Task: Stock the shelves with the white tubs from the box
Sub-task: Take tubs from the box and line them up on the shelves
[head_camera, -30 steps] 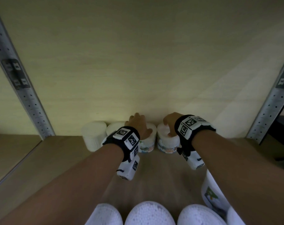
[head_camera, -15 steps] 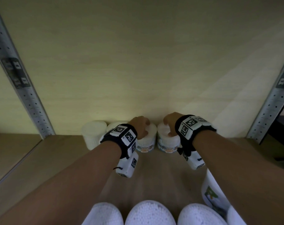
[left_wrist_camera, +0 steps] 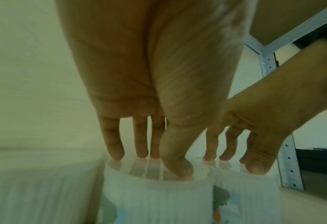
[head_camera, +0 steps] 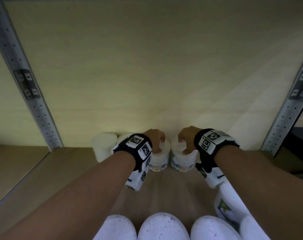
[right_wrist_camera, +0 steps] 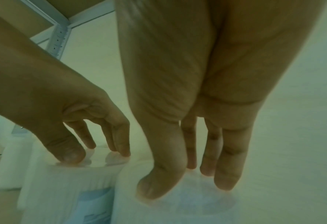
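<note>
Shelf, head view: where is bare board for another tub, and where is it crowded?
Free: board between left upright and leftmost tub; also in front of the row. Crowded: back wall, four tubs side by side.

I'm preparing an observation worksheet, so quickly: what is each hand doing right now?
Left hand: open, fingertips resting on the third tub in the back row.
Right hand: open, fingertips resting on the fourth tub beside it.
</note>
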Demonstrator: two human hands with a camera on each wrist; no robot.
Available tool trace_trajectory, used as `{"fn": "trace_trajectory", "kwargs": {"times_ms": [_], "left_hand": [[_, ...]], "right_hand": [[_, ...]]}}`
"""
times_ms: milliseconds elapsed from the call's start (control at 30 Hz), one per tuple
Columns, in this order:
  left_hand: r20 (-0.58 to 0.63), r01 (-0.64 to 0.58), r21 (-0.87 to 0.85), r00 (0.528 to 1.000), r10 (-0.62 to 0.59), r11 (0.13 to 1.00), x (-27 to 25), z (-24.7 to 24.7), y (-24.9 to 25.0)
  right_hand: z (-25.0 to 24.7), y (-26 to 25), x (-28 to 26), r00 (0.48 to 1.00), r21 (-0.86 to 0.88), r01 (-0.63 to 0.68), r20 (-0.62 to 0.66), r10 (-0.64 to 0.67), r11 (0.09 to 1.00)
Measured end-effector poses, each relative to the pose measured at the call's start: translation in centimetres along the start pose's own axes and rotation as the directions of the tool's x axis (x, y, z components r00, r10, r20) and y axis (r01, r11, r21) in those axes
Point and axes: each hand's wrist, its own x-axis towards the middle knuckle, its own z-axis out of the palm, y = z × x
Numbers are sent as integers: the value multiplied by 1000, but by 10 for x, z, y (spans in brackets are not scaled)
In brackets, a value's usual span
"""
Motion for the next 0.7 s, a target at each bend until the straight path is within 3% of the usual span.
{"fn": "trace_trajectory", "kwargs": {"times_ms": [133, 333, 433, 600, 700], "left_hand": [[55, -38, 57, 998, 35, 998, -17, -2, 12], [154, -91, 95, 985, 75, 991, -49, -8, 32], [179, -102, 97, 980, 84, 990, -62, -6, 41], [189, -119, 100, 977, 98, 988, -89, -2, 53], [189, -118, 94, 977, 98, 989, -100, 2, 60]], "right_hand": [[13, -3, -6, 994, 36, -69, 83, 65, 997], [39, 3, -6, 995, 96, -47, 95, 38, 994], [48, 6, -4, 996, 27, -33, 82, 31, 999], [47, 3, -31, 995, -7, 13, 103, -12, 1000], [19, -22, -98, 991, 4, 71, 111, -71, 997]]}}
